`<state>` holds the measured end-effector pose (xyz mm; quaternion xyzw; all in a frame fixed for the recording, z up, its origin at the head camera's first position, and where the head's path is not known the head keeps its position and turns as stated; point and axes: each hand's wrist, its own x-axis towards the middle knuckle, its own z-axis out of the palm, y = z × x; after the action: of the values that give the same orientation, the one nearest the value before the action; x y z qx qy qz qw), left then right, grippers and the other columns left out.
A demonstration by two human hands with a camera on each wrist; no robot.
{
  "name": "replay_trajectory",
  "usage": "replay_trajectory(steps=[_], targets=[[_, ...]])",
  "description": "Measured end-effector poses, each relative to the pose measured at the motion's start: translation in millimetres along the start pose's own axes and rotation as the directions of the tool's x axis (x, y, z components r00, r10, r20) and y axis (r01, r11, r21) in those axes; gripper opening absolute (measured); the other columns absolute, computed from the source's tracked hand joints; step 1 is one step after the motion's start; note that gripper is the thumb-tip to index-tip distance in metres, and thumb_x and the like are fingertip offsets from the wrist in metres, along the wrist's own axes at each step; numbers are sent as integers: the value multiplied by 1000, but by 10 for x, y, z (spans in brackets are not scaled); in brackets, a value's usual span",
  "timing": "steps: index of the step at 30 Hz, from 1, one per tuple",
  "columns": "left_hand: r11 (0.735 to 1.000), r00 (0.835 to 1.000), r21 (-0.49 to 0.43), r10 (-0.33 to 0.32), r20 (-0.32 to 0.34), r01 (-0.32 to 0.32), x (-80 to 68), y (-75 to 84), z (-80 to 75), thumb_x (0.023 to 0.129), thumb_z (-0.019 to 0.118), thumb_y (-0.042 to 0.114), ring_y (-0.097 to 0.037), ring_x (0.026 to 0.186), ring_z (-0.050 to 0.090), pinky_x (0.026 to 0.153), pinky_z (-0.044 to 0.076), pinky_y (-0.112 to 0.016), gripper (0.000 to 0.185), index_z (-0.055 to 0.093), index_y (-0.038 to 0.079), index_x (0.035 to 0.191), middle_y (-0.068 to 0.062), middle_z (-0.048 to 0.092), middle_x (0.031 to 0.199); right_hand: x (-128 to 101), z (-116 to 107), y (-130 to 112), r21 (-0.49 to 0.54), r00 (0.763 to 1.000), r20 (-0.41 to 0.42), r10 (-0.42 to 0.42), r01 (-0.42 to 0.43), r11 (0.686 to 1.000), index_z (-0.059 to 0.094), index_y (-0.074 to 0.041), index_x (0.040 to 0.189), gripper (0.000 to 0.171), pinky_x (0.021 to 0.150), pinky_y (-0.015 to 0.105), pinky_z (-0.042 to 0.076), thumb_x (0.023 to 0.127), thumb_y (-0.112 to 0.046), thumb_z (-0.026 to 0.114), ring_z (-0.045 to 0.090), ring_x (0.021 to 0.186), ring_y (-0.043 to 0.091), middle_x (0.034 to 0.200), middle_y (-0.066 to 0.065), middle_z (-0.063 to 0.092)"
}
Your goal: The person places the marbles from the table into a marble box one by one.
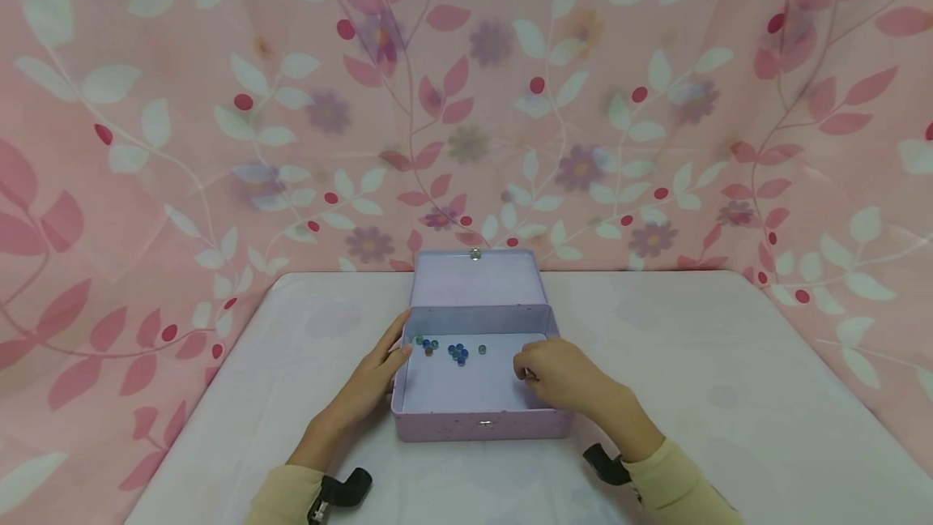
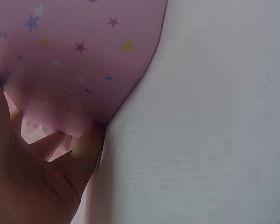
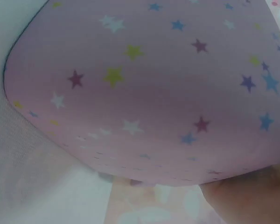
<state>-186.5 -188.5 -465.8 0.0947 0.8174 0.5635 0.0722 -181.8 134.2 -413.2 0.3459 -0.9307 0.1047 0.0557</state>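
Note:
A lilac tin box (image 1: 481,424) with small stars stands open on the table, its lid (image 1: 477,278) leaning back. Several blue and green marbles (image 1: 457,352) lie near the box's far wall. My left hand (image 1: 375,375) rests against the box's left wall, fingers fairly straight, thumb at the rim. The left wrist view shows those fingers (image 2: 79,154) touching the starred wall (image 2: 74,60). My right hand (image 1: 557,379) reaches over the right wall into the box with fingers curled downward; what is under the fingertips is hidden. The right wrist view shows the box's outer wall (image 3: 149,93) and a bit of hand (image 3: 247,200).
The box sits on a white-covered table (image 1: 729,363) whose far edge meets a pink curtain (image 1: 583,104) printed with leaves and flowers. Black wrist straps (image 1: 342,492) show near the front edge. Bare tabletop (image 2: 214,116) lies left and right of the box.

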Motion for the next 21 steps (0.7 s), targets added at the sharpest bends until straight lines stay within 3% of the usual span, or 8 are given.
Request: replay_trajectory(steps=[13, 21], targets=[[1000, 1000, 28, 12, 1, -12, -2, 12, 4, 106, 41, 44, -40, 153, 19, 103, 39, -71, 56, 14, 51, 155, 11, 14, 167, 30, 45, -15, -164, 999, -33, -24, 18, 986, 64, -17, 66, 22, 61, 23, 30, 72, 1, 76, 42, 57, 5, 63, -9, 60], [1000, 1000, -3, 0, 2, 0, -7, 15, 4, 105, 42, 45, -45, 150, 25, 100, 45, -68, 57, 15, 53, 154, 0, 15, 168, 35, 77, 5, -210, 995, -74, -61, 44, 977, 65, -19, 63, 24, 58, 22, 27, 68, 0, 78, 43, 54, 4, 60, -10, 61]])
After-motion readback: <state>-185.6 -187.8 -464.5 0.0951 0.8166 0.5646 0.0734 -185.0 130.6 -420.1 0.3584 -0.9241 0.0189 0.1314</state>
